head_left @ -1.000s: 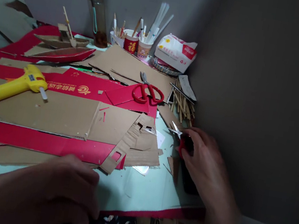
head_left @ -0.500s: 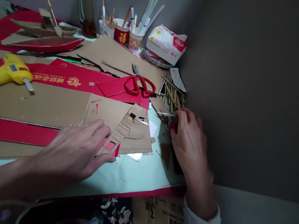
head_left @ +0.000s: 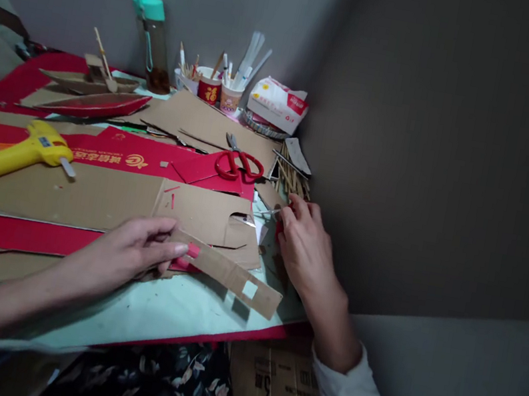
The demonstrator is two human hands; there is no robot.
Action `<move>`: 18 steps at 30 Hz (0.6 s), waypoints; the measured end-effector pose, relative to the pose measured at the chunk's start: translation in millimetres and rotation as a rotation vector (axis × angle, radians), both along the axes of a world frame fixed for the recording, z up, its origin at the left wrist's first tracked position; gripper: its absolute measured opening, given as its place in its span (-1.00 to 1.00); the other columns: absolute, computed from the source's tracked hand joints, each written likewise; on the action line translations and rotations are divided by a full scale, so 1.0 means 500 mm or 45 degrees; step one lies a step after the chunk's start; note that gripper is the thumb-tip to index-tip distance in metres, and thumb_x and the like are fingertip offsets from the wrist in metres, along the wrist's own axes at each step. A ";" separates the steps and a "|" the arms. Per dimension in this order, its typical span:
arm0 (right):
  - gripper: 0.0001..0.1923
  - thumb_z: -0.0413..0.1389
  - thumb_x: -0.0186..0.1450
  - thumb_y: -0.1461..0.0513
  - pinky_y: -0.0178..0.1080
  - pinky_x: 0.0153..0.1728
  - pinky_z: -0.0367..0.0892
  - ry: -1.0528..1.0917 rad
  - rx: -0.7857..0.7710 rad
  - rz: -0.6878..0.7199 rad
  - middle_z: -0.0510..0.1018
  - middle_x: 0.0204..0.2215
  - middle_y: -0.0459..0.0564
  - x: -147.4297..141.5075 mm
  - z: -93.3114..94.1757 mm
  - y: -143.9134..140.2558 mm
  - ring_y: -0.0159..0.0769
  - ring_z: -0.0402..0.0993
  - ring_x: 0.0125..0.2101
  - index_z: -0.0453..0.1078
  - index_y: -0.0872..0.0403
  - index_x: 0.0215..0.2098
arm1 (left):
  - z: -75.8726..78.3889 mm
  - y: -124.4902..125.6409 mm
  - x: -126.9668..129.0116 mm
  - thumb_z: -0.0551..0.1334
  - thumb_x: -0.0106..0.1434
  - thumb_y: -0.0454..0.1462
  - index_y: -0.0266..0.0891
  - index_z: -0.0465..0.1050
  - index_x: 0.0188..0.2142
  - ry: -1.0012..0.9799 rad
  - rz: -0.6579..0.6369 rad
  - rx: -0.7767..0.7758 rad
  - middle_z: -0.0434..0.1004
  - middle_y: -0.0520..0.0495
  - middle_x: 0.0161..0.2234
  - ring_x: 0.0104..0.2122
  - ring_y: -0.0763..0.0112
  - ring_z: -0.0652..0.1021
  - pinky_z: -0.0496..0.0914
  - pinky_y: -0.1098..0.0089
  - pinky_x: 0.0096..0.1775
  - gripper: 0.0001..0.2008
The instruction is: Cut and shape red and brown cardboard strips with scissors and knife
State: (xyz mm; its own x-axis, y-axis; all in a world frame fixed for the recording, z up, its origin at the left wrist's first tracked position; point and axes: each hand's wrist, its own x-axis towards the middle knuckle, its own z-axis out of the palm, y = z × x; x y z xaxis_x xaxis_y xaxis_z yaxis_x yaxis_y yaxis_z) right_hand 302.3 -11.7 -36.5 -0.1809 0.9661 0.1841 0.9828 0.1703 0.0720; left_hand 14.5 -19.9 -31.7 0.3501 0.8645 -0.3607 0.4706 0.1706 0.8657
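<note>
My left hand (head_left: 134, 247) pinches one end of a narrow brown cardboard strip (head_left: 224, 272) between thumb and fingers. The strip has two small square cut-outs and is raised at a slant over the table's front part. At the right, my right hand (head_left: 307, 246) is closed around a red-handled tool (head_left: 280, 227); its thin pointed metal blade (head_left: 266, 212) sticks out to the left, and most of the handle is hidden by the fingers. A flat cardboard sheet (head_left: 206, 208) lies behind the strip, with a silver blade (head_left: 243, 220) showing at its cut-out edge.
Red-handled scissors (head_left: 238, 165) lie on red card. A yellow glue gun (head_left: 13, 152) rests at left, near model boats (head_left: 92, 103). Behind stand a bottle (head_left: 152, 47), cups (head_left: 209, 89) of sticks and a tissue pack (head_left: 278, 106). A dark wall (head_left: 424, 184) bounds the right.
My left hand has lifted the cardboard strip off the sheet and turned it, so its free end now points right and toward me. My right hand remains at the red-handled tool.
</note>
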 end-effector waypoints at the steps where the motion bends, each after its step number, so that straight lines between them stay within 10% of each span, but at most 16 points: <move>1: -0.78 0.03 0.44 0.41 -0.08 -0.03 0.51 -0.005 -0.014 0.002 0.36 0.35 0.21 -0.001 0.003 0.002 0.04 0.36 0.20 0.47 0.13 -0.03 | 0.000 0.001 -0.005 0.25 0.19 0.17 -0.14 0.44 -0.38 -0.071 0.016 -0.080 0.37 0.07 -0.56 -0.63 0.48 0.18 0.05 0.38 -0.56 -0.57; 7: -0.93 0.17 0.49 0.29 -0.11 -0.13 0.56 -0.051 -0.156 -0.062 0.62 -0.15 0.02 0.007 0.015 0.019 -0.23 0.60 -0.18 0.50 0.14 -0.13 | 0.003 -0.015 -0.031 0.37 0.15 0.08 -0.21 0.46 -0.43 -0.387 0.130 -0.311 0.35 0.12 -0.60 -0.69 0.64 0.05 -0.10 0.49 -0.65 -0.60; 18: -0.76 0.21 0.49 0.13 -0.07 -0.11 0.58 0.121 -0.331 0.086 0.62 -0.09 0.03 0.046 0.000 0.047 -0.21 0.61 -0.15 0.50 0.13 0.00 | 0.011 -0.023 -0.051 0.47 0.16 -0.09 -0.25 0.56 -0.43 -0.655 0.328 -0.307 0.50 0.00 -0.49 -0.53 0.47 0.42 0.35 0.51 -0.49 -0.72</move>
State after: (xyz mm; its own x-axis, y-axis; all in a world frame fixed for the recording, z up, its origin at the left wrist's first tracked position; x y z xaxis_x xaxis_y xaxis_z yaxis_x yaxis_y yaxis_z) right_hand 325.4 11.7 -36.6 -0.2400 0.9695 -0.0490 0.9689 0.2360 -0.0747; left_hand -10.8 -31.2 -26.2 0.3222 0.8595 -0.3968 -0.0785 0.4420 0.8936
